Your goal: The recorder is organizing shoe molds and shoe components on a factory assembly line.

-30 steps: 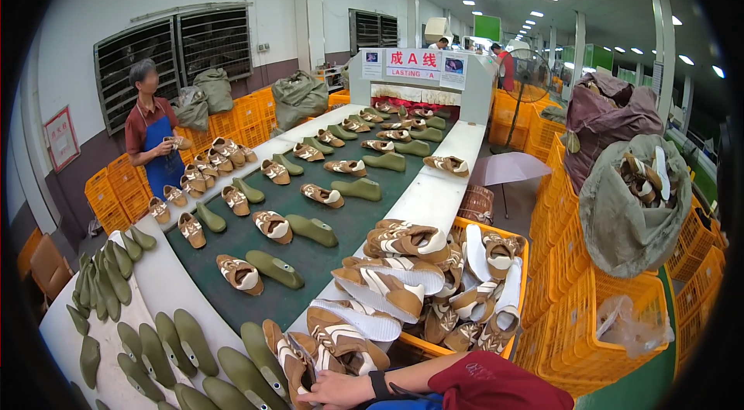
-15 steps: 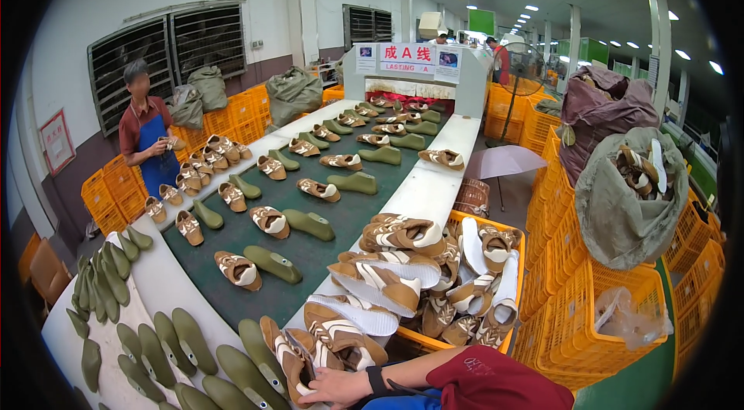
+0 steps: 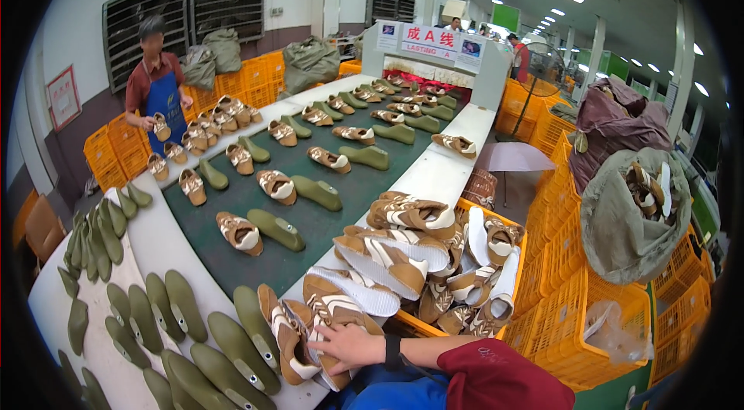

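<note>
My right hand (image 3: 349,346) reaches in from the lower right, fingers curled over a brown sneaker with white stripes (image 3: 333,380) at the table's near edge. Its palm covers part of that shoe. Against it leans a matching sneaker (image 3: 285,340), and another striped sneaker (image 3: 341,303) lies just beyond the hand. More sneakers (image 3: 384,264) are stacked on the white ledge to the right. To the left of the hand stand several olive-green shoe lasts (image 3: 256,325). My left hand is out of sight.
A green conveyor (image 3: 198,224) carries sneakers and lasts in rows toward a machine (image 3: 484,77). An orange crate (image 3: 511,286) full of sneakers stands at the right, near stacked crates (image 3: 566,317). Across the conveyor, a person in a blue apron (image 3: 161,96) holds a sneaker.
My view has shifted a little. My right hand has moved up and farther over the sneakers. The person opposite has lowered a sneaker into one hand, the other hand now apart from it.
</note>
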`<state>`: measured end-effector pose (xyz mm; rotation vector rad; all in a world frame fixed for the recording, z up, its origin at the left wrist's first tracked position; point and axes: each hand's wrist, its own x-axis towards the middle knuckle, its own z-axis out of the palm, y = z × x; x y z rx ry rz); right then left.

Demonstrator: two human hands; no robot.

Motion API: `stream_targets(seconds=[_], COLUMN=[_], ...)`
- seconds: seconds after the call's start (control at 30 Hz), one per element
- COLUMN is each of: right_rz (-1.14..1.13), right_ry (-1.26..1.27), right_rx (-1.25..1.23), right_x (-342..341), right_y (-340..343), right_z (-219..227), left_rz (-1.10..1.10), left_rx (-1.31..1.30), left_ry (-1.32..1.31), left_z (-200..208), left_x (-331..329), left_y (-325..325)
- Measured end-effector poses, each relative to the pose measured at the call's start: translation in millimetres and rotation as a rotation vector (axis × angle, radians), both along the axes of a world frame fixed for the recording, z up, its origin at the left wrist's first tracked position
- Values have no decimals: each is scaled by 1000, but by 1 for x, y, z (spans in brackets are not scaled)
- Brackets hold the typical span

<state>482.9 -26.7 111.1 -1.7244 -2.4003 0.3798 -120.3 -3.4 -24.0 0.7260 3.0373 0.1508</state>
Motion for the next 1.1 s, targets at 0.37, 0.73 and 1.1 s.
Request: stream_targets(seconds=[0.37,0.73,1.1], right_rz=[218,359,609], right_ry=[-161,-3,-264], right_rx=[-42,-112,-149], right_x=[-16,18,-83], right_y=[0,16,158], right_z=[-9,23,96], left_rz=[-269,78,53], left_rx=[-495,-35,2], left_ry=[413,88,123], left_z=[-47,-6,4], left_x=[-83,8,19], left_y=[-12,12,15])
